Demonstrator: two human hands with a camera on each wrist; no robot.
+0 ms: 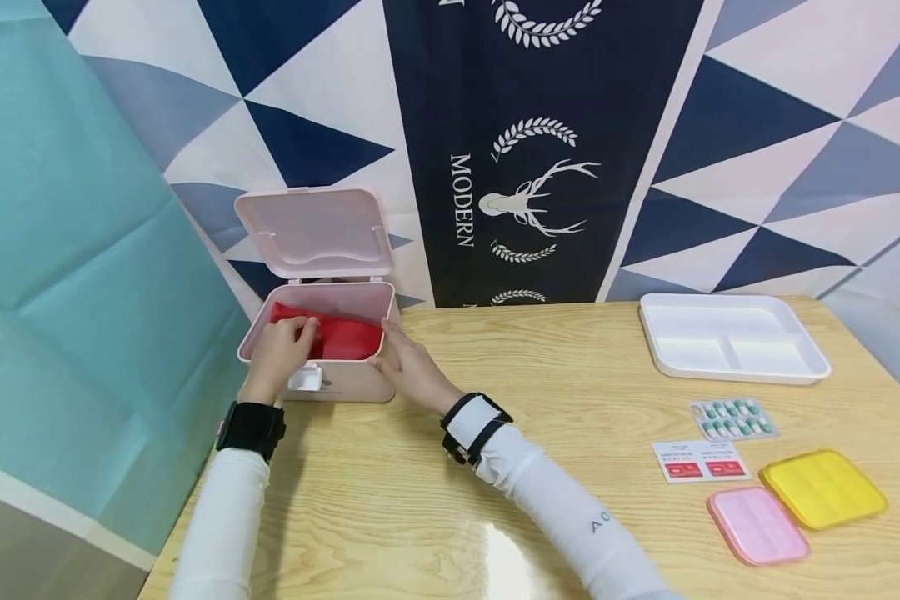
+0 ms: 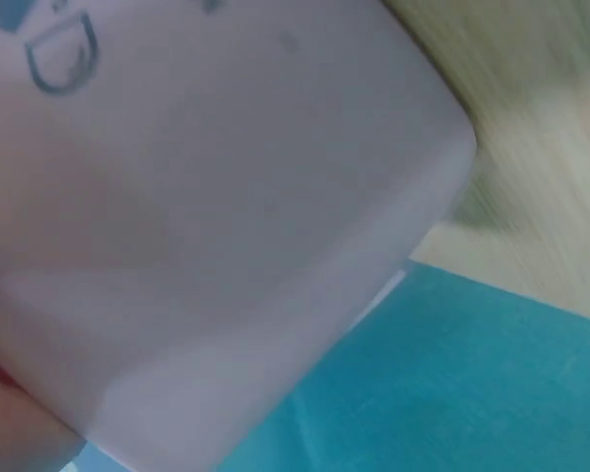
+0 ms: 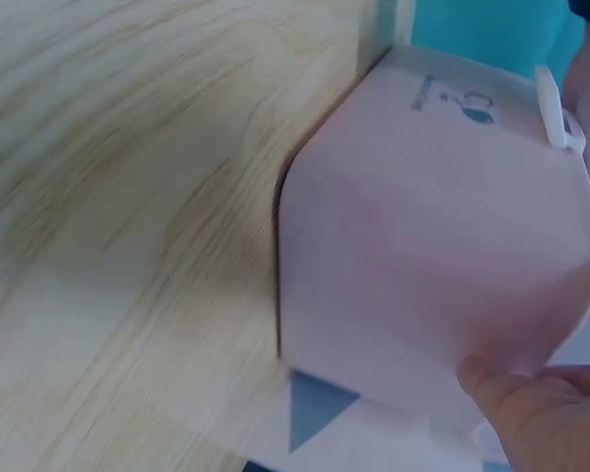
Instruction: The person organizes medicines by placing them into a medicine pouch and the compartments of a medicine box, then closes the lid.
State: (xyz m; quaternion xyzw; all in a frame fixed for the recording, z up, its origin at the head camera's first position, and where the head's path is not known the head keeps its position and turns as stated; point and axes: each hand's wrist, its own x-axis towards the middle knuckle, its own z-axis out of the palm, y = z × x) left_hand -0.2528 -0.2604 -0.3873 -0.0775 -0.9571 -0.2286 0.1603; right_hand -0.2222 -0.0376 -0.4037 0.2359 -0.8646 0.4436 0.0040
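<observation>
A pale pink storage box (image 1: 356, 382) stands at the left back of the table, its lid (image 1: 318, 229) raised against the wall cloth. Inside it lies a red pouch (image 1: 348, 337), which fills most of the opening. My left hand (image 1: 277, 350) reaches over the front rim, and its curled fingers pinch the pouch; the fingertips are partly hidden. At the box's right front corner, my right hand (image 1: 416, 367) grips the wall. The thumb (image 3: 492, 388) presses that wall in the right wrist view. A white latch (image 1: 305, 378) hangs down on the front.
On the right side are a white divided tray (image 1: 693, 367), a blister pack of green-and-white capsules (image 1: 733, 418) and a white-and-red packet (image 1: 701, 462). Nearer the front lie a yellow pill case (image 1: 825, 490) and a pink pill case (image 1: 757, 525). Teal cloth (image 1: 90, 250) borders the left.
</observation>
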